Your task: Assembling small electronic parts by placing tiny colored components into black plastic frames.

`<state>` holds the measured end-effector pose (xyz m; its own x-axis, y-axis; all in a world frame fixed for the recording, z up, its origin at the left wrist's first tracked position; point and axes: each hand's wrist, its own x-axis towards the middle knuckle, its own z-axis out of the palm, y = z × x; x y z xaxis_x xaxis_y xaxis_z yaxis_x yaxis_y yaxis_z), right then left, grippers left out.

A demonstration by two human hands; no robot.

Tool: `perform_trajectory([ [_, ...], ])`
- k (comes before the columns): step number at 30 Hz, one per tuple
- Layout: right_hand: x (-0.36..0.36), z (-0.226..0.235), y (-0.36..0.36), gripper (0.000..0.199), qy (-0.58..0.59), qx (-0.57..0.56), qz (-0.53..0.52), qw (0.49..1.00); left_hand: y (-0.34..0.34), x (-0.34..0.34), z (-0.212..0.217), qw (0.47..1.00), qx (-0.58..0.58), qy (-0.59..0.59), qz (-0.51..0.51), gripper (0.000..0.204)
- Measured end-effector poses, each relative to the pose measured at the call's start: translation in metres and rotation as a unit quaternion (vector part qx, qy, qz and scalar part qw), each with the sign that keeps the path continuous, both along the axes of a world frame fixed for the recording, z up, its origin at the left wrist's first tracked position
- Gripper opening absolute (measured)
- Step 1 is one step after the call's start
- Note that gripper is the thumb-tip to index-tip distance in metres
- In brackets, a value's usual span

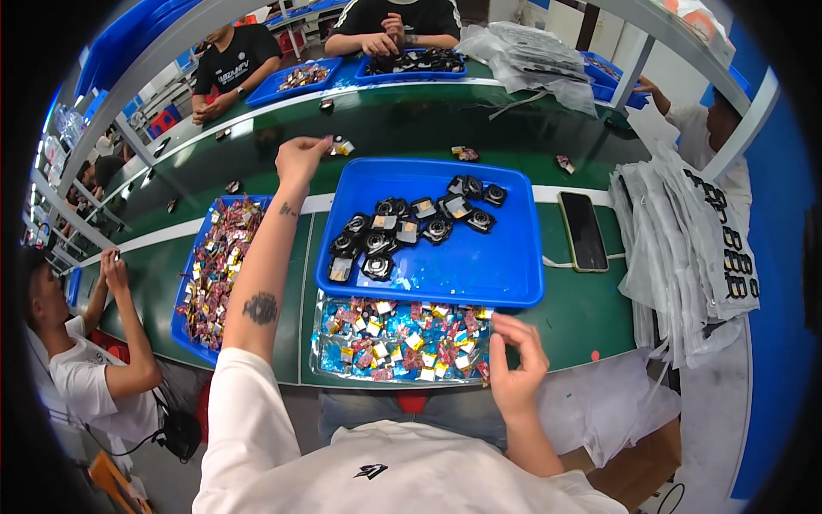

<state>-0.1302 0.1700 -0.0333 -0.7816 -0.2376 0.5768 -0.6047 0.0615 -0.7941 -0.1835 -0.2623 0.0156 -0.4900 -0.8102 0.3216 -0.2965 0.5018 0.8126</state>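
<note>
My left hand (301, 161) reaches forward over the green belt, its thumb and fingers pinched together. At the fingertips is a small circuit board with white and yellow parts (342, 146). My right hand (519, 364) is beside the right end of a clear plastic tray (315, 364), with thumb and fingers curved and apart, nothing visible between them. Small red circuit boards with white and yellow pieces (415, 341) fill that tray. Behind it, a blue tray (479, 265) overlaps its far edge. Several black round-faced casings (377, 243) lie in the blue tray, mostly to the left.
Left of my forearm stands a blue bin of circuit boards (224, 265). A phone (583, 231) lies right of the blue tray, beside stacked plastic-wrapped sheets (672, 257). Loose boards (465, 153) sit along the belt (402, 120). Other people work across and at the left.
</note>
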Motion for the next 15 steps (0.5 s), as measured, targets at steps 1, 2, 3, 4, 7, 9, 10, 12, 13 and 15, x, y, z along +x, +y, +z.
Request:
perform_trajectory([
  [1, 0.001, -0.006, 0.003, 0.014, 0.004, -0.002, -0.006, 1.000, -0.022, -0.011, -0.016, 0.999, 0.030, -0.021, 0.007, 0.029],
  [2, 0.001, -0.012, 0.005, 0.014, 0.013, 0.015, -0.026, 0.999, -0.030, -0.022, -0.028, 0.996, 0.053, -0.060, 0.039, 0.028],
  [3, 0.001, -0.015, 0.007, 0.014, 0.022, 0.033, -0.045, 0.998, -0.036, -0.031, -0.037, 0.989, 0.076, -0.101, 0.071, 0.028],
  [4, 0.000, -0.014, 0.007, 0.014, 0.081, 0.064, -0.068, 0.992, -0.040, -0.035, -0.046, 0.983, 0.114, -0.122, 0.078, 0.028],
  [7, 0.000, -0.012, 0.000, 0.016, 0.116, 0.061, -0.065, 0.989, -0.049, -0.037, -0.064, 0.971, 0.155, -0.160, 0.083, 0.026],
  [9, 0.002, -0.015, 0.001, 0.017, 0.107, 0.063, -0.070, 0.990, -0.044, -0.033, -0.064, 0.977, 0.089, -0.171, 0.092, 0.026],
  [10, 0.002, -0.014, 0.001, 0.017, 0.105, 0.061, -0.067, 0.990, -0.047, -0.034, -0.066, 0.977, 0.090, -0.173, 0.087, 0.026],
  [12, 0.004, -0.014, 0.001, 0.016, 0.095, 0.059, -0.052, 0.992, -0.054, -0.022, -0.067, 0.981, 0.012, -0.145, 0.125, 0.026],
  [13, 0.003, -0.013, 0.002, 0.016, 0.091, 0.061, -0.056, 0.992, -0.045, -0.021, -0.059, 0.981, 0.013, -0.149, 0.121, 0.026],
  [15, 0.002, -0.011, 0.003, 0.016, 0.090, 0.065, -0.039, 0.993, -0.027, -0.011, -0.030, 0.987, -0.041, -0.151, 0.047, 0.027],
])
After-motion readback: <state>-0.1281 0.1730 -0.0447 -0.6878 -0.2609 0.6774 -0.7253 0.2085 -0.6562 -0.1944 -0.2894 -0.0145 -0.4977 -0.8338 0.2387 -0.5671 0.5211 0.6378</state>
